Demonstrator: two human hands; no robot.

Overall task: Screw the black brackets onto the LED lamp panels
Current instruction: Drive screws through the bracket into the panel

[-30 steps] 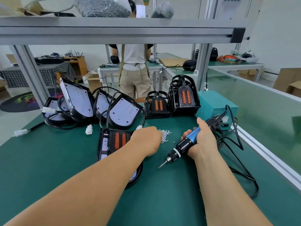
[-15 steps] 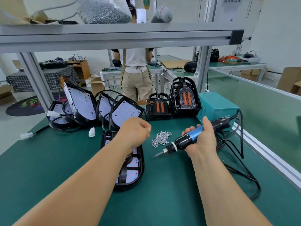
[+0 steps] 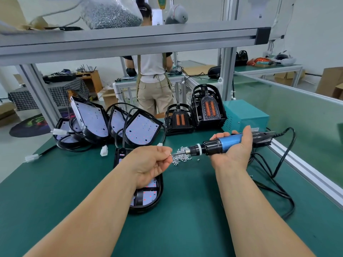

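Observation:
My right hand (image 3: 234, 147) grips a blue and black electric screwdriver (image 3: 219, 144) held level, its bit pointing left. My left hand (image 3: 150, 164) pinches a small screw (image 3: 170, 154) against the bit's tip. Below the bit lies a loose pile of small silver screws (image 3: 181, 156) on the green table. An LED lamp panel with a black bracket (image 3: 146, 197) lies flat under my left wrist, mostly hidden by it. Several more lamp panels (image 3: 141, 129) lean at the back left. Stacks of black brackets with orange inserts (image 3: 208, 108) stand at the back centre.
A teal power box (image 3: 245, 114) sits behind the screwdriver, its black cable (image 3: 278, 188) looping over the table's right side beside the aluminium edge rail (image 3: 304, 169). White connectors (image 3: 104, 150) and cords lie at the left. A person (image 3: 155, 82) stands at a bench beyond.
My right hand has turned palm up and lifted the screwdriver level. My left hand rose from the screw pile and brought a screw to the bit's tip.

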